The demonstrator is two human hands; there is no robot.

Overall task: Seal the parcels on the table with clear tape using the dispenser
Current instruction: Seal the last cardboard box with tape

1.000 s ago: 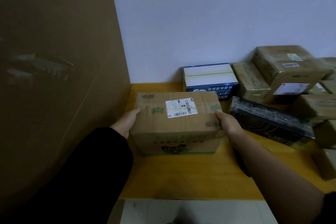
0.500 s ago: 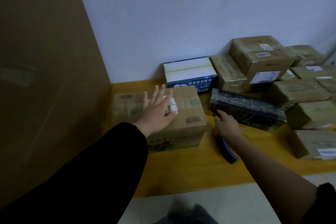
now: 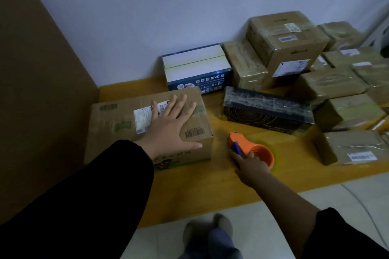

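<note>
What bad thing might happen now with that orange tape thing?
1. The left hand lies flat across the top of the cardboard box. If the tape dispenser runs over there, its cutting edge might catch a finger.
2. Tape might wrinkle over the white label.
3. The right hand grips the dispenser near the black box, so a careless lift might bump it.

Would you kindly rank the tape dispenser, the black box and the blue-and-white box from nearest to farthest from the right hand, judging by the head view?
1. tape dispenser: gripped by the right hand, at the front.
2. black box: just beyond the hand, slightly to its right.
3. blue-and-white box: at the back, off to the left.
</note>
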